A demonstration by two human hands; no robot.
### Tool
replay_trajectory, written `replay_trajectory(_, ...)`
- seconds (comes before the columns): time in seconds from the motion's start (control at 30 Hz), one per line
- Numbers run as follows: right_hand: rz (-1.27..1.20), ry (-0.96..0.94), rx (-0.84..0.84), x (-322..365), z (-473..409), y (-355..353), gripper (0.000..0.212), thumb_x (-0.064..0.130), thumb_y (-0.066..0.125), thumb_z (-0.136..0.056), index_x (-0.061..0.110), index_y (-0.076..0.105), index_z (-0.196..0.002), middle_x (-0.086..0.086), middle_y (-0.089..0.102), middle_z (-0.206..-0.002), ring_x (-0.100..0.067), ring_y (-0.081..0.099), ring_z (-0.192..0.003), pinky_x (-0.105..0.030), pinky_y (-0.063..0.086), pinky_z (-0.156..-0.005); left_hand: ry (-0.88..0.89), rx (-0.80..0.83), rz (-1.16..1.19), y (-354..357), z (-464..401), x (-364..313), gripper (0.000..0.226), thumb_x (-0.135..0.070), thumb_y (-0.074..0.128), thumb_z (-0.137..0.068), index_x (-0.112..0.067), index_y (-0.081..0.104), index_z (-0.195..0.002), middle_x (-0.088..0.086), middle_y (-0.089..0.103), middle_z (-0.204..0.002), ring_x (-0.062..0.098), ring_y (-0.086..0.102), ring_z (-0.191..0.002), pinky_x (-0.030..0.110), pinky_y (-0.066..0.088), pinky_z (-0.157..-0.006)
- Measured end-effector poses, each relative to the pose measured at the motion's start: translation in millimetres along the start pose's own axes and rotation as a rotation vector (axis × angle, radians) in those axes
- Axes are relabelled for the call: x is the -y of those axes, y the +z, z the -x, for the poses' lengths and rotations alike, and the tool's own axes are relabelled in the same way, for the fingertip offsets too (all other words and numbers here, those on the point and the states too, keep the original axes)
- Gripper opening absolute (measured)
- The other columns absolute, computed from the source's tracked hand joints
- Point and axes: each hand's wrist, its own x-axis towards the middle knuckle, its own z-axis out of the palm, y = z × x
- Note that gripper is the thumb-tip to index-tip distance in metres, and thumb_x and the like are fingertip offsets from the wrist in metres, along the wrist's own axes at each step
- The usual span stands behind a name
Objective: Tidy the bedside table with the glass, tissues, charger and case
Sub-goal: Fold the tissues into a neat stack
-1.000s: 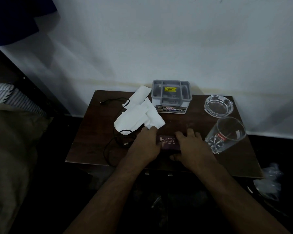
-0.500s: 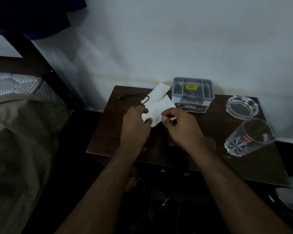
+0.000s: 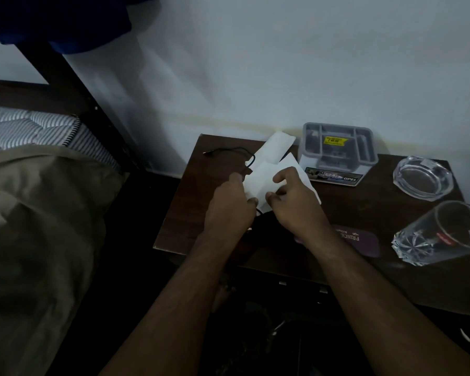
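White tissues (image 3: 266, 169) lie on the dark wooden bedside table (image 3: 364, 213). My left hand (image 3: 228, 204) and my right hand (image 3: 293, 202) both pinch the near tissue between thumb and fingers. A black charger cable (image 3: 234, 151) runs from the table's far left corner under the tissues and my hands. The dark maroon glasses case (image 3: 356, 240) lies flat near the front edge, partly under my right wrist. A clear glass (image 3: 442, 234) lies on its side at the right.
A grey plastic organiser box (image 3: 337, 153) stands against the wall. A glass ashtray (image 3: 423, 176) sits at the back right. A bed with an olive blanket (image 3: 33, 226) is to the left, with a dark bed post between it and the table.
My hands left the glasses case and moved up to the tissues, which they now pinch. My view shifted left, so the table sits further right in the frame.
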Motion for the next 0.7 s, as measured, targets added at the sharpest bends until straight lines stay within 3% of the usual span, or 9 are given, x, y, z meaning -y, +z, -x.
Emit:
replay_trajectory(0.13, -0.069, -0.002, 0.084, -3, 2, 4, 0.041, 0.026, 0.069, -0.096, 0.026, 0.058, -0.135, -0.005, 0.062, -0.12, -0.023, 0.064, -0.105, -0.039, 0.056, -0.093, -0.009, 0.017, 0.027, -2, -2, 1, 0.05, -0.013, 0.074, -0.088, -0.011, 0.047, -0.13, 0.011, 0.067, -0.118, 0.029, 0.066, -0.109, 0.038, 0.056, -0.087)
replay_trajectory(0.23, -0.087, -0.033, 0.053, -3, 1, 3, 0.044, 0.027, 0.07, -0.096, 0.024, 0.06, -0.138, -0.001, 0.062, -0.132, -0.017, 0.066, -0.104, -0.03, 0.053, -0.089, 0.005, 0.007, 0.023, -1, -3, -1, 0.055, -0.01, 0.076, -0.086, -0.011, 0.047, -0.133, 0.013, 0.065, -0.119, 0.03, 0.064, -0.113, 0.043, 0.055, -0.093)
replay_trajectory(0.3, -0.118, -0.074, -0.008, -2, 0, 1, 0.039, 0.025, 0.071, -0.095, 0.021, 0.065, -0.134, 0.001, 0.067, -0.128, -0.013, 0.067, -0.095, -0.028, 0.053, -0.084, 0.031, -0.019, 0.002, 0, -5, -4, 0.058, -0.011, 0.077, -0.086, -0.008, 0.047, -0.136, 0.014, 0.062, -0.124, 0.03, 0.06, -0.118, 0.044, 0.053, -0.097)
replay_trajectory(0.4, -0.226, -0.154, -0.177, 0, -2, -8, 0.026, 0.023, 0.07, -0.095, 0.02, 0.073, -0.121, 0.006, 0.072, -0.118, -0.009, 0.068, -0.096, -0.031, 0.057, -0.087, 0.066, -0.162, 0.042, 0, -8, -8, 0.045, -0.012, 0.072, -0.09, -0.006, 0.054, -0.131, 0.014, 0.06, -0.123, 0.028, 0.059, -0.115, 0.04, 0.052, -0.095)
replay_trajectory(0.47, -0.334, -0.216, -0.295, 3, -3, -19, 0.019, 0.023, 0.07, -0.096, 0.02, 0.076, -0.114, 0.009, 0.075, -0.11, -0.005, 0.069, -0.1, -0.024, 0.054, -0.087, 0.092, -0.269, 0.116, -2, -10, -10, 0.032, -0.013, 0.068, -0.094, -0.005, 0.06, -0.124, 0.012, 0.063, -0.119, 0.026, 0.061, -0.111, 0.038, 0.052, -0.094)
replay_trajectory(0.57, -0.483, -0.292, -0.362, 4, -4, -34, 0.015, 0.024, 0.072, -0.095, 0.019, 0.078, -0.108, 0.013, 0.077, -0.1, -0.001, 0.071, -0.099, -0.015, 0.052, -0.085, 0.072, -0.31, 0.334, -7, -11, -14, 0.023, -0.02, 0.063, -0.099, -0.007, 0.066, -0.118, 0.0, 0.07, -0.109, 0.015, 0.065, -0.101, 0.022, 0.052, -0.085)
replay_trajectory(0.7, -0.694, -0.284, -0.212, 6, 2, -42, 0.011, 0.03, 0.075, -0.09, 0.024, 0.079, -0.097, 0.01, 0.08, -0.096, -0.004, 0.073, -0.097, -0.022, 0.057, -0.084, -0.047, -0.145, 0.654, -11, -10, -24, 0.035, -0.039, 0.058, -0.102, -0.012, 0.066, -0.124, 0.003, 0.073, -0.116, 0.02, 0.068, -0.111, 0.043, 0.056, -0.098)
